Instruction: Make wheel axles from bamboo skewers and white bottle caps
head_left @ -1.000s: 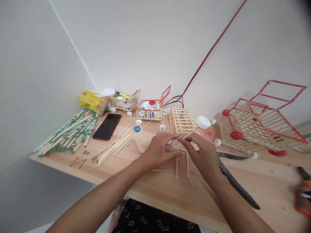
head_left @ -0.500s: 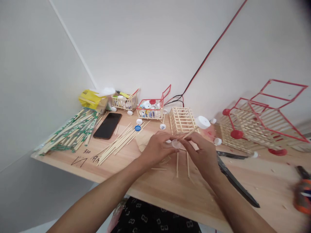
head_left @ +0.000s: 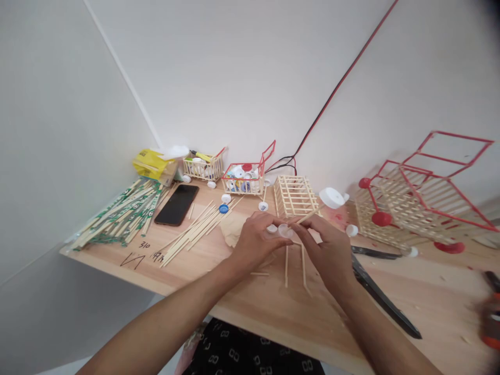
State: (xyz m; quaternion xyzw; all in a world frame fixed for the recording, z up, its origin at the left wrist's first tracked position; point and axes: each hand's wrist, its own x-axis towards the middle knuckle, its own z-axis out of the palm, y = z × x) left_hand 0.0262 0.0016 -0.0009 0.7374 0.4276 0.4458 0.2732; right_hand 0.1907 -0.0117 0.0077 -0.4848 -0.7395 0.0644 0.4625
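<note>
My left hand pinches a translucent white bottle cap between thumb and fingers. Closed around a thin wooden stick, my right hand brings its near end against that cap; whether the end is inside it, I cannot tell. On the stick's far end sits a larger white bottle cap. Just beyond the hands lies a small wooden-stick basket frame. Beneath them, a few joined sticks rest on the table.
Loose sticks, a phone and bagged chopsticks lie left. Two small filled carts, one red-rimmed, stand by the wall. Right are a long black-bladed tool, a large red-framed cart and an orange-black tool.
The whole view has shifted slightly. Both hands keep nearly the same pose, with the cap and stick still held together.
</note>
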